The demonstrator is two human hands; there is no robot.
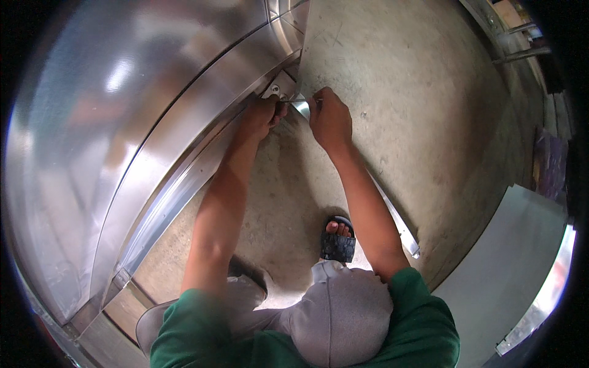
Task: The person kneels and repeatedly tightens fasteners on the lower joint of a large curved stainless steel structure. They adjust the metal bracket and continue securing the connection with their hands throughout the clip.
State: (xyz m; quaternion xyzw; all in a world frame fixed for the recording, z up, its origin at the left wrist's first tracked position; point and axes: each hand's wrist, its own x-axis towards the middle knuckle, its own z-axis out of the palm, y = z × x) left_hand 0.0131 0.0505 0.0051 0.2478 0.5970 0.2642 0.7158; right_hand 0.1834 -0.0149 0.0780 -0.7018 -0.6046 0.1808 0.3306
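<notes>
My left hand [262, 116] is closed at the lower corner of the stainless steel cabinet [184, 101], beside a small plate with a round fitting [275, 90]. What its fingers grip is hidden. Just to the right, my right hand [331, 121] pinches a thin metal rod [296, 100] that spans the gap to the left hand's fingers. A long, narrow metal strip [392, 213] slants from the corner, beneath my right hand and forearm, to a far end on the floor at the right.
Bare concrete floor [423, 122] spreads to the right. A large grey sheet panel [503, 251] lies at the lower right. Metal bars [521, 55] stand at the upper right. My sandalled foot [338, 238] rests between my arms.
</notes>
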